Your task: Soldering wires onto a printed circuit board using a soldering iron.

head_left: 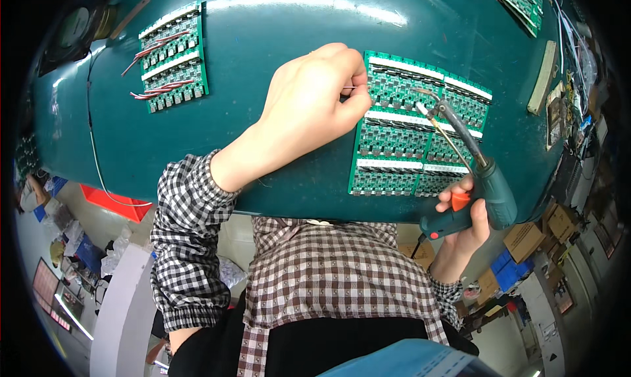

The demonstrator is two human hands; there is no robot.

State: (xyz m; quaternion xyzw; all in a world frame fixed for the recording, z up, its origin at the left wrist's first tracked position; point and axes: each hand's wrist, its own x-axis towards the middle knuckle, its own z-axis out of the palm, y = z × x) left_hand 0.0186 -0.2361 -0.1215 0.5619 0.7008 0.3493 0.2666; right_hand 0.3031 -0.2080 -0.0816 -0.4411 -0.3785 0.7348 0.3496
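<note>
A green panel of circuit boards [401, 140] lies on the dark green table [296, 22] in front of me. My left hand [309, 108] rests at the panel's left edge, fingers pinched on a thin wire [348, 87]. My right hand [463, 219] grips a teal soldering gun [483, 186] with an orange trigger. The gun's metal tip [420, 106] touches the upper middle of the panel.
A second green panel with red and white wires [172, 58] lies at the table's far left. Another green panel [522, 1] sits at the top right. A beige strip [542, 78] and cluttered parts line the right edge. Cardboard boxes [526, 239] stand below.
</note>
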